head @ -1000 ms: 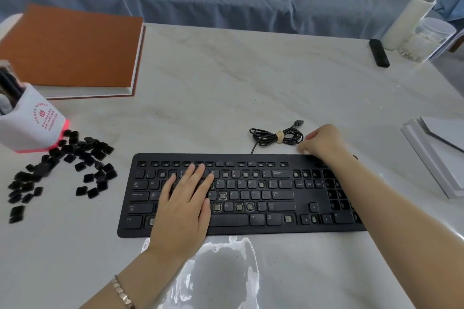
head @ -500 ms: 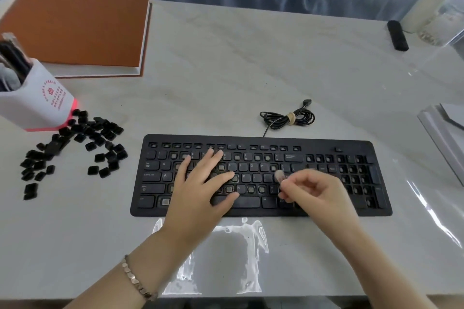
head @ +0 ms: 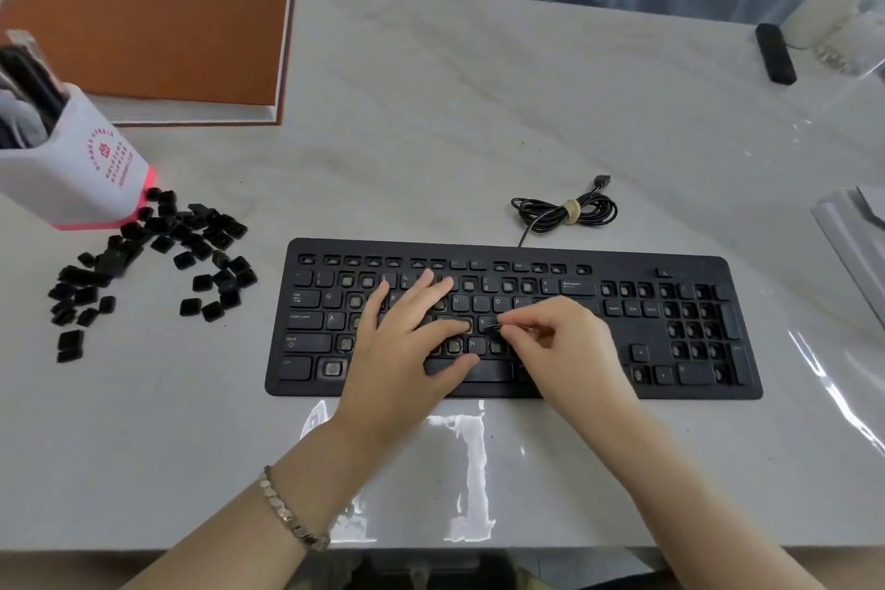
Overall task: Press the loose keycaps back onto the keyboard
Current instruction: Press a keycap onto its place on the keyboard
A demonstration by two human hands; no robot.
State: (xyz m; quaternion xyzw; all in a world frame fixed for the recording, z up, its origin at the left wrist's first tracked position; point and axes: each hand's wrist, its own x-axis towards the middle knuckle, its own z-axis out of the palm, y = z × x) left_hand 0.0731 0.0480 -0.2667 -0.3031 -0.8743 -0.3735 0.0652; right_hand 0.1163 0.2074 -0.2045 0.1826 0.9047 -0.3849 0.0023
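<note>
Black keyboard (head: 637, 264): lies toward 6 o'clock on the marble table (head: 479, 110); many sockets are bare across the number row, letter rows and numpad.
Seated caps: space bar, modifiers, and scattered letters such as A, K, N.
Pile of loose keycaps (head: 158, 254): large, at 9 o'clock of the keyboard, beside the pen holder (head: 72, 168).
Left hand (head: 407, 350): fingers spread flat on the left-centre keys, probably steadying.
Right hand (head: 565, 340): thumb and forefinger pinch one keycap (head: 493, 327) just over the home row, right of K.
Progress: judged early; most caps remain unpressed.
</note>
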